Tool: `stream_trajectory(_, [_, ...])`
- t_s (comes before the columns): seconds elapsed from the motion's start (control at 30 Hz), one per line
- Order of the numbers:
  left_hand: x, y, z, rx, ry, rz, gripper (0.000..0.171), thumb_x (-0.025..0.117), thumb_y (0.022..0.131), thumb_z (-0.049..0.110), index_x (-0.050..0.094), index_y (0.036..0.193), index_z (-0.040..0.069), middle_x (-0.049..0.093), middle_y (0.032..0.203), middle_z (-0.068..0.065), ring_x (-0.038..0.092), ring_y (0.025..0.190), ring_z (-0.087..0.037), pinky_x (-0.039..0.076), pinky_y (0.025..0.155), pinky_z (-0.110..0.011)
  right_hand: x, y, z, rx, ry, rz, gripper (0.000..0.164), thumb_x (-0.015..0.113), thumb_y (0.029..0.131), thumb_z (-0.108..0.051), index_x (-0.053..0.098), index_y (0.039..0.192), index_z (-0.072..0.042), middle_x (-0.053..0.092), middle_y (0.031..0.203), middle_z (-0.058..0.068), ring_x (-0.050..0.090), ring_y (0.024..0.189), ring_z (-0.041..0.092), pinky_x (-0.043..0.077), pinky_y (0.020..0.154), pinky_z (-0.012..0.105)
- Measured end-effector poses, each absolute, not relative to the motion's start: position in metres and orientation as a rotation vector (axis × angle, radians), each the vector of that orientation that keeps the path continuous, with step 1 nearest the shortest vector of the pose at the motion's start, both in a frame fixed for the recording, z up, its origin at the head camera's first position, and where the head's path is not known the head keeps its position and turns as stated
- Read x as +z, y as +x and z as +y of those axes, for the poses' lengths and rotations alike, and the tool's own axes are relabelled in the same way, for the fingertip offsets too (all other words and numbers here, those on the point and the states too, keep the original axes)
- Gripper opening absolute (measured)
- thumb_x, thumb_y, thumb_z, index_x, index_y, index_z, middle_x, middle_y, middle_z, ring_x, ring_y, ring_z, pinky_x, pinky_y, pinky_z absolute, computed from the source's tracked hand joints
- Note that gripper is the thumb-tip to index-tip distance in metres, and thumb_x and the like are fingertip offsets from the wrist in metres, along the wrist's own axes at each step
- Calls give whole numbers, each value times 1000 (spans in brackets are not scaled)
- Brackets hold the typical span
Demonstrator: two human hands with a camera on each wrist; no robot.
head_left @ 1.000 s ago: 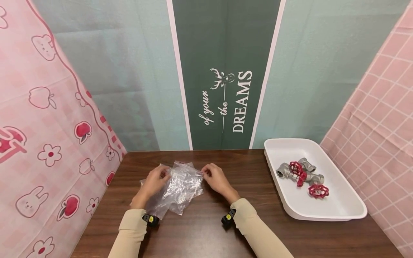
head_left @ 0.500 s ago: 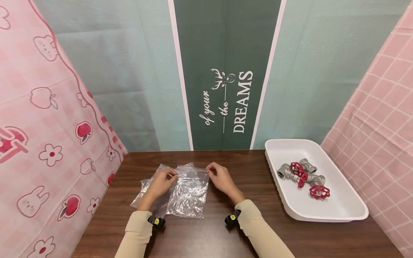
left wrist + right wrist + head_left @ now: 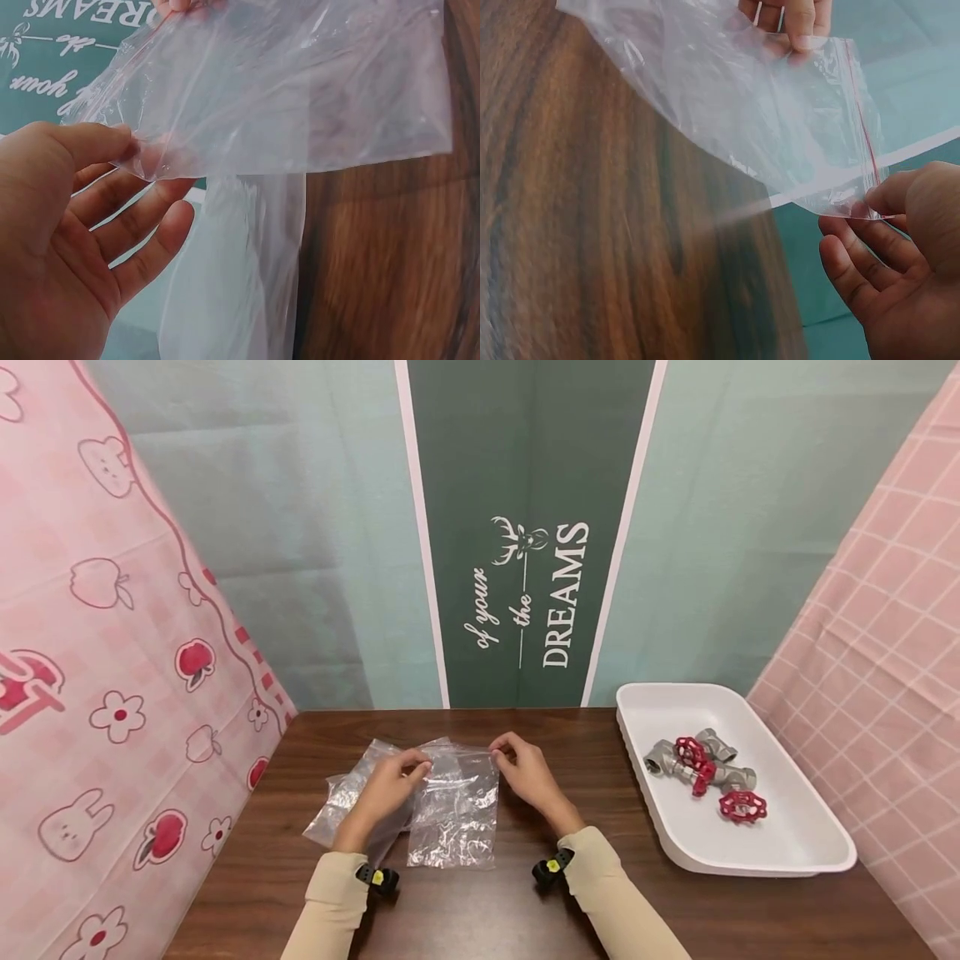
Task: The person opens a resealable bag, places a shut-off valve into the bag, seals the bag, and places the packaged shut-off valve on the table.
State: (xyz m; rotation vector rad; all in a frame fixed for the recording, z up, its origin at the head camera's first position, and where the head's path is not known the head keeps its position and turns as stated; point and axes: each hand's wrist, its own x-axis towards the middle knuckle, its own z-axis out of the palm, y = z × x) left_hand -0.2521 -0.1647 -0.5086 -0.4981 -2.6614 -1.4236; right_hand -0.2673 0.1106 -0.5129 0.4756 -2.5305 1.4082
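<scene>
A clear zip-lock bag (image 3: 453,822) hangs between my two hands above the table. My left hand (image 3: 392,787) pinches its upper left corner between thumb and fingers. At the upper right corner, my right hand (image 3: 528,775) pinches the bag close to the zip strip. In the right wrist view a red line runs along the zip (image 3: 866,127), beside the right thumb. The bag looks flat, with nothing visible inside. More clear plastic bags (image 3: 330,818) lie on the table under and beside my left hand, partly hidden by it.
A white tray (image 3: 795,827) stands at the right of the brown wooden table (image 3: 465,918). Inside it lie several metal valves (image 3: 731,777) with red handwheels (image 3: 742,807). Fabric curtains (image 3: 345,610) rise behind the table and at both sides.
Both hands have moved right, drawing one bag away from the overlapping bags. That bag is now spread out between them, while the others stay at the left. The tray has not moved.
</scene>
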Motion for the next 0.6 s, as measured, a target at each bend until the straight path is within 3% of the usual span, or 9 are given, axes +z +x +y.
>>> stream_trajectory(0.6, [-497,-245,-138,-1434,-533,-2665,19,67,106,15,75,117,2,79,104,-7,71,83,-12,58,77,-27,-496,-259,135,1368,407,-2510,4,69,104,-12,73,106,-12,74,95,3,67,88,14,57,82,30])
